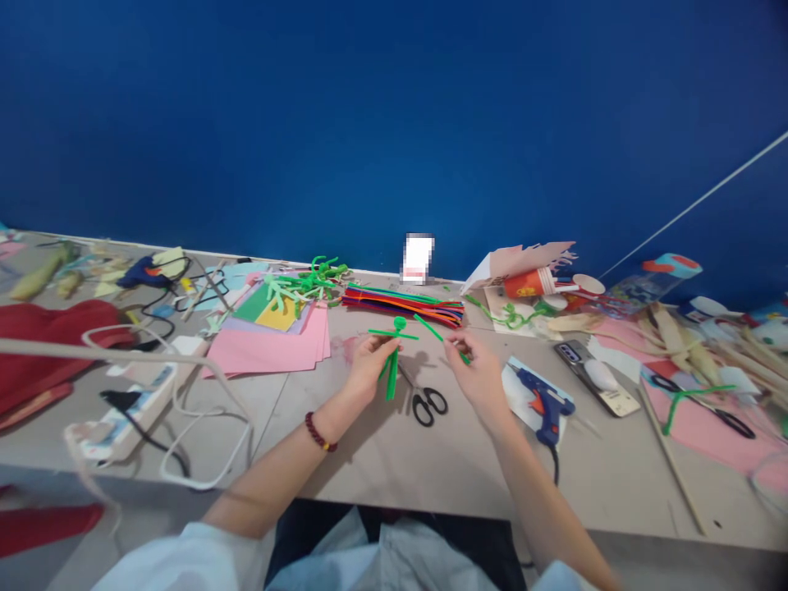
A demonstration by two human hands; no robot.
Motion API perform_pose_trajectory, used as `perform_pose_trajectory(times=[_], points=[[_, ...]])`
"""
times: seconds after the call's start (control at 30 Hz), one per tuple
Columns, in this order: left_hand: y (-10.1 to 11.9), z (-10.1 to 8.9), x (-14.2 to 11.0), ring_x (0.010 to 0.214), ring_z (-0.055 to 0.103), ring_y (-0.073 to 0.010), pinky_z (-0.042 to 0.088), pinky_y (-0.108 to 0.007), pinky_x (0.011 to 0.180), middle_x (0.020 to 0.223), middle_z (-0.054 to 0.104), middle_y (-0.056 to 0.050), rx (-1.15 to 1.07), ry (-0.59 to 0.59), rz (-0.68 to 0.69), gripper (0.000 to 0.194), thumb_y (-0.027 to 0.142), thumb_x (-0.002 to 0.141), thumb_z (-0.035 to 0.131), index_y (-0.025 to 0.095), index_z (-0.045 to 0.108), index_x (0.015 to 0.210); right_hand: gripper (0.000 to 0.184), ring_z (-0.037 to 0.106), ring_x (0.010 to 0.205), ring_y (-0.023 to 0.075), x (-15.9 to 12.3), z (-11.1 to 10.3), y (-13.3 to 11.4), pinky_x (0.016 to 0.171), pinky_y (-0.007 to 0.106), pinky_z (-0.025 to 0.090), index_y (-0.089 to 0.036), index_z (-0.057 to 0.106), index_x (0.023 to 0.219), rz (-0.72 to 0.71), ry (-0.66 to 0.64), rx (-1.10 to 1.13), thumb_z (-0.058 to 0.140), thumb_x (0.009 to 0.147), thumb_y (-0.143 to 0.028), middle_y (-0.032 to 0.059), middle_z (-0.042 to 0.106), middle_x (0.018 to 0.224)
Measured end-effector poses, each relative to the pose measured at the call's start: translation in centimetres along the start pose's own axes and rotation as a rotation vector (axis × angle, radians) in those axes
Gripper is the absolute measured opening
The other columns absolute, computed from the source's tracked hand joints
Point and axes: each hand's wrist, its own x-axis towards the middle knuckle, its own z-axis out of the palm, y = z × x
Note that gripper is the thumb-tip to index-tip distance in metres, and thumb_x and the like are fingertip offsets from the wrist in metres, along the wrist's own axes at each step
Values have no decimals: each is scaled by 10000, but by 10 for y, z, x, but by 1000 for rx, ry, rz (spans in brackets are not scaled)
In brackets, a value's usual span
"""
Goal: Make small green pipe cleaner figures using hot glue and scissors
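Clearly, left hand (370, 364): thumb and fingers closed in a pinch on a green fuzzy pipe-cleaner figure (391, 384), by its upper body; the coiled head and crossbar stick out above the grip.
Right hand (477, 373): fingertips drawn together on a short green pipe-cleaner strip (431, 327), one end angled toward the figure, apart from it.
Figure's place: raised over the grey table (419, 472), in front of the wearer.
Handling: a light pinch close to the joint should keep the crossbar from twisting; gripping the strip near its working end would give better control of a bend.
Black-handled scissors (423, 410): just below the hands, near enough to snag the figure's legs if it dips.
Blue-and-orange glue gun (550, 414): beside the right forearm, its cord a possible catch.
White looped cable (247, 410): left of the left forearm, likewise worth avoiding.
Multicoloured pipe-cleaner bundle (403, 305): beyond the hands.
Pink paper sheets (264, 351): to the left.
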Motion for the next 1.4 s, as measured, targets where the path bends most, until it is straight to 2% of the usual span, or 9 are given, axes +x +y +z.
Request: perform_pose_trajectory(times=[0.1, 0.2, 0.4, 0.5, 0.67, 0.83, 1.07, 1.2, 1.4], points=[[-1, 0, -1, 649, 626, -123, 435, -214, 584, 723, 662, -20, 55, -35, 15, 277, 279, 583, 757, 137, 650, 795, 210, 529, 559, 129, -13, 4, -13, 567, 240, 431, -183, 630, 801, -4, 85, 46, 553, 783, -378, -2, 605, 641], [-2, -1, -2, 696, 640, -139, 458, -236, 636, 761, 666, -25, 130, -63, 127, 241, 275, 631, 723, 147, 653, 822, 195, 583, 642, 148, -20, 14, -14, 611, 251, 460, -183, 651, 789, -59, 116, 68, 552, 797, -352, 30, 664, 743], [5, -5, -2, 760, 590, -140, 449, -253, 680, 792, 639, -36, 537, -51, 652, 59, 191, 718, 631, 175, 663, 765, 150, 617, 713, 165, -25, 27, -6, 597, 251, 472, -187, 658, 806, -150, 113, 25, 537, 813, -275, 50, 679, 785], [8, -6, -4, 769, 586, -136, 450, -259, 709, 795, 627, -27, 643, -49, 788, 52, 181, 752, 599, 184, 643, 779, 155, 616, 701, 163, -28, 31, -3, 590, 257, 467, -187, 656, 818, -185, 114, -22, 527, 824, -273, 51, 678, 786], [6, -7, -5, 736, 577, -128, 456, -260, 714, 778, 622, -8, 740, -22, 809, 66, 182, 751, 610, 187, 606, 817, 156, 595, 653, 156, -31, 35, 0, 589, 271, 452, -189, 654, 829, -216, 124, -91, 521, 830, -271, 43, 670, 769], [5, -7, -6, 751, 583, -130, 475, -270, 729, 789, 604, -5, 708, -5, 787, 103, 196, 757, 610, 188, 558, 846, 157, 598, 668, 157, -29, 32, 1, 594, 266, 456, -185, 651, 818, -187, 138, -50, 520, 830, -271, 49, 671, 781], [7, -8, -6, 751, 602, -137, 483, -279, 717, 820, 651, -21, 837, -88, 920, 166, 186, 790, 585, 204, 596, 955, 162, 576, 633, 147, -28, 29, 2, 585, 262, 446, -187, 653, 809, -150, 88, 1, 529, 827, -289, 39, 655, 756], [7, -9, -5, 797, 606, -148, 480, -290, 733, 848, 656, -38, 858, -121, 987, 125, 197, 816, 560, 200, 620, 925, 186, 558, 618, 143, -28, 29, 3, 587, 264, 439, -186, 657, 806, -156, 82, -14, 518, 829, -307, 38, 643, 740], [10, -8, -8, 836, 603, -154, 482, -292, 771, 872, 635, -52, 788, -119, 946, 125, 213, 814, 563, 205, 646, 907, 189, 541, 611, 138, -28, 28, 1, 583, 261, 438, -181, 651, 814, -142, 92, 11, 512, 832, -308, 37, 635, 745]])
